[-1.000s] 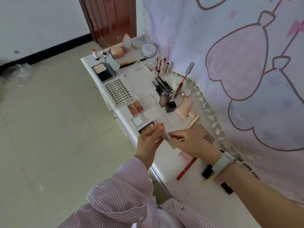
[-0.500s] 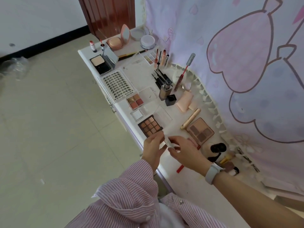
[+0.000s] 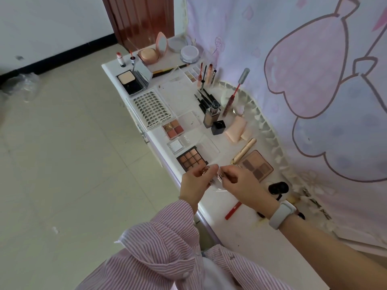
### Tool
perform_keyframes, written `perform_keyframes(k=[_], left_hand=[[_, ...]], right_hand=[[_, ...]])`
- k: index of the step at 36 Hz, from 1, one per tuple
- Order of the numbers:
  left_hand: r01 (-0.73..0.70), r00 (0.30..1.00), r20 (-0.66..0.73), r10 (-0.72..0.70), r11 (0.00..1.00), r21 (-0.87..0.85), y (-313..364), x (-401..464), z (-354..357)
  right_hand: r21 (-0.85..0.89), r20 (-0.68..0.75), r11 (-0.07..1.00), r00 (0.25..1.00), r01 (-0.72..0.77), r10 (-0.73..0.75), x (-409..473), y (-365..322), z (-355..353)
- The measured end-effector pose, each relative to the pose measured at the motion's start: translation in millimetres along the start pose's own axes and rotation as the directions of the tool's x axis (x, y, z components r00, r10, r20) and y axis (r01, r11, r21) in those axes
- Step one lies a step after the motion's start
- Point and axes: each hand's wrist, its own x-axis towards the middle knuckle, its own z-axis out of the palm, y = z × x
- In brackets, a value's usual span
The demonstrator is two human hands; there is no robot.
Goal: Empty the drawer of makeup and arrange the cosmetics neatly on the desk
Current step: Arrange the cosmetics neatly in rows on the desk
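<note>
item between hands (image 3: 217, 178) blurred, unidentifiable

A white table (image 3: 249, 233) with a rounded corner stands against a wall hung with a pale lilac cloth (image 3: 293, 59) printed with large pink heart-shaped outlines, its frilled white lace edge (image 3: 270, 130) trailing along the tabletop. Behind the table's far end, a dark reddish-brown wooden door (image 3: 142, 19) sits beside a white-painted wall (image 3: 52, 24) finished with a black skirting strip (image 3: 60, 54). Glossy beige floor tiles (image 3: 69, 153) catch soft daylight. A crumpled clear plastic bag (image 3: 23, 85) lies on the floor near the skirting at left.
</note>
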Motion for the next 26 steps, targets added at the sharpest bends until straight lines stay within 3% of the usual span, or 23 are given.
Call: perform_keyframes(k=[5, 9, 13, 17, 21, 26], left_hand=[[-0.029, 0.996, -0.085, 0.036, 0.996, 0.086, -4.7, -0.6, 1.0], [-0.009, 0.994, -0.105, 0.020, 0.995, 0.103, -8.0, -2.2, 2.2], [-0.007, 0.997, -0.077, 0.017, 0.991, 0.137, -11.0, -2.8, -1.2], [0.061, 0.998, 0.022, -0.061, 0.998, -0.011, -11.6, -2.4, -11.4], [0.145, 0.980, 0.160, -0.118, 0.976, -0.166, -16.4, -0.3, -22.3], [0.183, 0.983, 0.045, -0.177, 0.953, -0.240, -25.6, 3.1, -32.1]], right_hand=[[-0.264, 0.071, 0.963, 0.997, 0.047, -0.029, 1.5, -7.5, -3.0], [-0.352, 0.060, 0.934, 0.997, 0.060, -0.041, 0.9, -7.5, 3.1], [-0.309, 0.042, 0.951, 0.999, 0.001, 0.013, 5.1, -2.5, 3.4], [-0.202, 0.092, 0.979, 0.995, -0.006, 0.025, 10.1, 5.8, -1.2], [-0.126, 0.041, 0.989, 0.995, -0.082, 0.088, 13.4, 11.3, -11.7], [-0.122, -0.011, 0.983, 0.991, -0.134, 0.134, 16.4, 17.5, -14.9]])
